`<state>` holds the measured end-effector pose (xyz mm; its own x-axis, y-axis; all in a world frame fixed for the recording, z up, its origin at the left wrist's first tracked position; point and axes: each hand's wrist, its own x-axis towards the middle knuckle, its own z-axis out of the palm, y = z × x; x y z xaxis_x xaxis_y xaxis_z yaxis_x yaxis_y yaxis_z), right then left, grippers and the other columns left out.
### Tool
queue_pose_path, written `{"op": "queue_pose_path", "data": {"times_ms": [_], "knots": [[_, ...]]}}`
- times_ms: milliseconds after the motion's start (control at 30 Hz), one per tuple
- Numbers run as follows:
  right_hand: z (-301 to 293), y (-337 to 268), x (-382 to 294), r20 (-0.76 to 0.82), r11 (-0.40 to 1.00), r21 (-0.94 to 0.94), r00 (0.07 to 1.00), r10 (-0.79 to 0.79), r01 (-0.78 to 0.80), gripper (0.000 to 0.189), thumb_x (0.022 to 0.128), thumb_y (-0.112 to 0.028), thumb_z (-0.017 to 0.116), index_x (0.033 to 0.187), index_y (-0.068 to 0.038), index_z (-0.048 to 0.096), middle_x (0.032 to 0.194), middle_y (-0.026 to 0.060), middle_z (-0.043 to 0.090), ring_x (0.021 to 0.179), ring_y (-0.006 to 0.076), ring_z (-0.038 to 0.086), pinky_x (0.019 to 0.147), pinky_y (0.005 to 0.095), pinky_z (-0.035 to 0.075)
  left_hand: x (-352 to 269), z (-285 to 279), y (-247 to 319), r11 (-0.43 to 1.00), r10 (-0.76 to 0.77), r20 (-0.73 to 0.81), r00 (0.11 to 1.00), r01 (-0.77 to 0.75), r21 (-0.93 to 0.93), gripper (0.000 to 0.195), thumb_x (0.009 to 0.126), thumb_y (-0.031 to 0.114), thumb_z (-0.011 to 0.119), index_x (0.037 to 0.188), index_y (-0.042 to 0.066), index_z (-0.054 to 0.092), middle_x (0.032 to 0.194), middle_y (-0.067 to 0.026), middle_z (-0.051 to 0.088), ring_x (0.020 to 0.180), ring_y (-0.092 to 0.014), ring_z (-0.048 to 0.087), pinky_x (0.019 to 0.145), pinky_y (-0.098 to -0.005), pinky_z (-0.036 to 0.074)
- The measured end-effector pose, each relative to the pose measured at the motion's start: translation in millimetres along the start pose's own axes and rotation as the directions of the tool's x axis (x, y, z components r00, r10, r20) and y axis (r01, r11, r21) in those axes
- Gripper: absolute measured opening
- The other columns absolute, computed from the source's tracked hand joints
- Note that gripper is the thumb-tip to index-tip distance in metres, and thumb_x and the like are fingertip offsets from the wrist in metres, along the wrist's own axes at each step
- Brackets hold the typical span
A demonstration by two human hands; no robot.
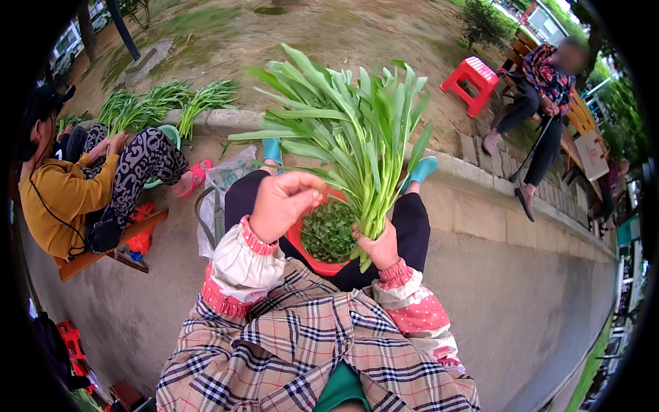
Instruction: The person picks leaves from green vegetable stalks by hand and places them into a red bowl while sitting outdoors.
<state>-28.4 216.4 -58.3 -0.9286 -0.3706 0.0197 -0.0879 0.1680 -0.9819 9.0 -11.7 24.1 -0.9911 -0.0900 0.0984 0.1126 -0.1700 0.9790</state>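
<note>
A large bunch of long-leaved greens, resembling water spinach (368,175), stands upright in my right hand (380,244), which is closed around the stems near their cut ends. My left hand (288,203) is raised to the left of the bunch, thumb and forefinger close together near the leaves' lower edge; whether something thin is between them I cannot tell. Below and between the hands, a red plastic basin (294,238) rests between my knees, holding small dark green leaves (329,232). The bunch hides part of the basin's right side.
At the left, a person (67,190) on a wooden seat handles similar greens. More bunches (206,103) lie by the stone curb (237,121), near a green basin (172,135). A plastic bag (226,175) sits beside my left leg. A red stool (469,85) and a seated person (548,92) are beyond the curb.
</note>
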Motion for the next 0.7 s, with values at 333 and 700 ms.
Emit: {"op": "queue_pose_path", "data": {"times_ms": [333, 700], "knots": [[-2.2, 8.7, 3.3, -0.020, 0.983, -0.157, 0.995, -0.094, 0.089, 0.038, 0.068, -0.004, 0.064, 0.105, -0.001, 0.056, 0.087, 0.0103, 0.065, 0.081, 0.0209, 0.064, 0.072, 0.0314, 0.050, 14.7, 50.3, -79.7, 0.983, -0.176, 0.291, 0.940, 0.154, 0.098, 0.072, 0.072, 0.022, 0.078, 0.128, -0.004, 0.040, 0.124, -0.0160, 0.052, 0.114, -0.024, 0.051, 0.095, -0.0342, 0.041], [6.9, 9.4, 8.0, -0.019, 0.949, -0.222, 0.973, -0.232, 0.222, 0.050, 0.070, -0.013, 0.073, 0.113, 0.001, 0.051, 0.100, 0.0136, 0.061, 0.090, 0.0250, 0.062, 0.079, 0.0336, 0.048, 9.1, 109.1, -89.3, 0.968, -0.213, -0.151, 0.965, 0.187, -0.170, 0.070, 0.066, 0.005, 0.080, 0.123, 0.006, 0.040, 0.111, -0.0060, 0.054, 0.101, -0.018, 0.054, 0.089, -0.0322, 0.044]]}}
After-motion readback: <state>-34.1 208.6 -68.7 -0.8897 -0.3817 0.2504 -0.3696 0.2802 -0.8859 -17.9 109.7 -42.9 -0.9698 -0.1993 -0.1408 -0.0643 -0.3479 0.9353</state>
